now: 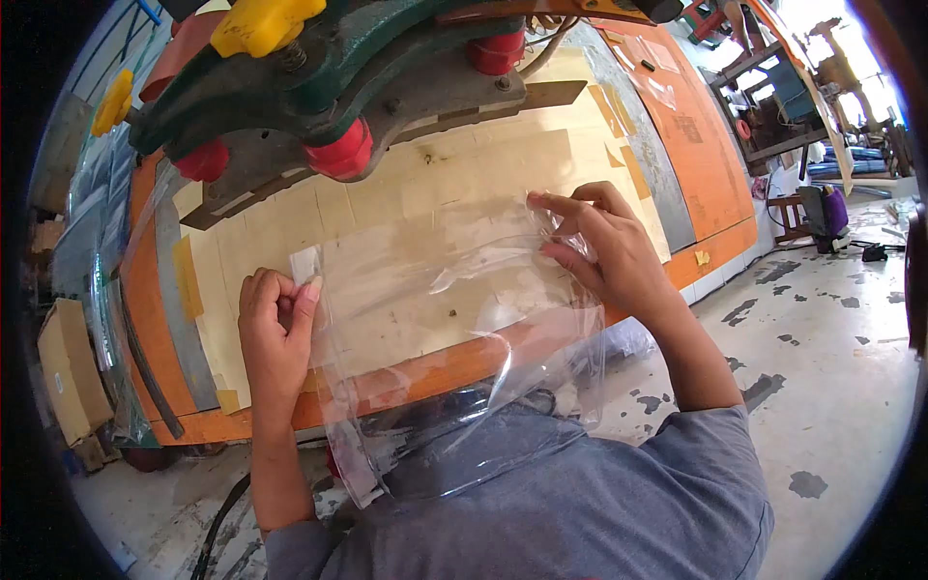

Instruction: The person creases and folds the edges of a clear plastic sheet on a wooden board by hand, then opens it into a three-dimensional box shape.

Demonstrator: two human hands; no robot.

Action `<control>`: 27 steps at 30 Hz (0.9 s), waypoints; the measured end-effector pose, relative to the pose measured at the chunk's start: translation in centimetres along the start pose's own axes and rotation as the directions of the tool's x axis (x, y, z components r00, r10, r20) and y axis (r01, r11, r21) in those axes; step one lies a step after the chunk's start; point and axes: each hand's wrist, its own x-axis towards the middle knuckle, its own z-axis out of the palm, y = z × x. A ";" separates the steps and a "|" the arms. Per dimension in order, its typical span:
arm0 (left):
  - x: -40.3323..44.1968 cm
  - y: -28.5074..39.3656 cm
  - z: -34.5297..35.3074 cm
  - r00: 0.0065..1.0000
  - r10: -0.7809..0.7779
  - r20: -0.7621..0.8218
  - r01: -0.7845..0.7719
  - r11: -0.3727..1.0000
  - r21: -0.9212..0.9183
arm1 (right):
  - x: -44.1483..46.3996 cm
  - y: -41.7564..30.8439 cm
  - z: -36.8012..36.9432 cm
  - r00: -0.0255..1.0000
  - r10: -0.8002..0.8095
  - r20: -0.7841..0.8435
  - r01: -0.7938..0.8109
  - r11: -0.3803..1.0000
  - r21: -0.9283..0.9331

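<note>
Orange desk (710, 208) below a green machine (324, 97); left hand (275, 329) and right hand (619, 249), each grip clamped on opposite sides of a clear plastic sheet (493, 338).

Bright light washed out the far upper right. Glare streaked the clear plastic (469, 353). Shade dulled the green machine (324, 89). Fisheye distortion bowed the margins; black vignetting filled the corners.

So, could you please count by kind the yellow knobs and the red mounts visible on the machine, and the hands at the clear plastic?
Yellow knobs: 2
Red mounts: 3
Hands at the clear plastic: 2
Total: 7
</note>
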 end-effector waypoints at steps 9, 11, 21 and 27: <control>-0.2 0.1 0.2 0.999 0.009 -0.038 -0.011 0.998 -0.054 | -0.7 0.7 0.4 0.994 0.058 -0.094 -0.049 0.994 0.092; -0.2 -0.2 0.1 0.999 0.026 -0.030 -0.027 0.999 -0.028 | -0.6 0.6 0.6 0.994 0.057 -0.098 -0.047 0.994 0.097; -1.4 -0.8 0.2 0.996 -0.032 -0.078 0.009 0.960 -0.279 | -1.3 0.4 -0.1 0.962 -0.059 -0.267 0.104 0.982 0.157; -2.1 -1.0 -0.4 0.983 -0.122 -0.134 0.037 0.858 -0.512 | -1.7 -1.4 -0.5 0.898 -0.138 -0.418 0.209 0.969 0.131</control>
